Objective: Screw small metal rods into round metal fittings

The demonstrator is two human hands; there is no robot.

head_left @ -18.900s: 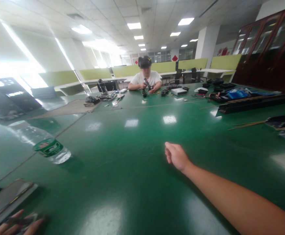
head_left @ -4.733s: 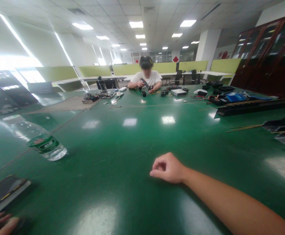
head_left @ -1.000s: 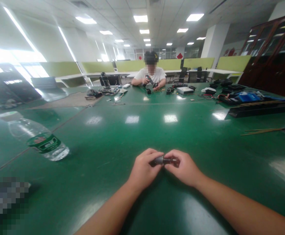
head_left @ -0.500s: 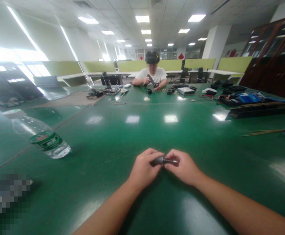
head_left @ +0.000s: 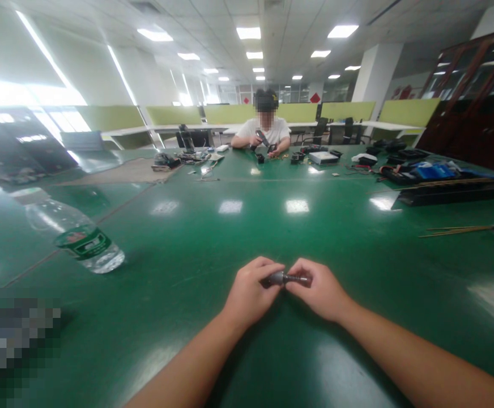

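Observation:
Both my hands meet over the green table (head_left: 238,238), low in the middle of the head view. My left hand (head_left: 249,294) is closed on the thicker left end of a small dark metal cylindrical part (head_left: 284,279). My right hand (head_left: 321,292) pinches the thinner right end of the same part. The part lies level between the fingertips, just above the table top. Most of it is hidden by my fingers.
A clear water bottle (head_left: 71,232) with a green label lies at the left. A blurred flat object (head_left: 13,340) sits at the lower left. A person (head_left: 265,130) works with a tool at the far side. Black trays, cables and thin rods (head_left: 455,229) lie at the right.
Earlier only my right hand lay on the table, closed; my left was at the lower left edge. Since one second ago both hands hold the part and barely move.

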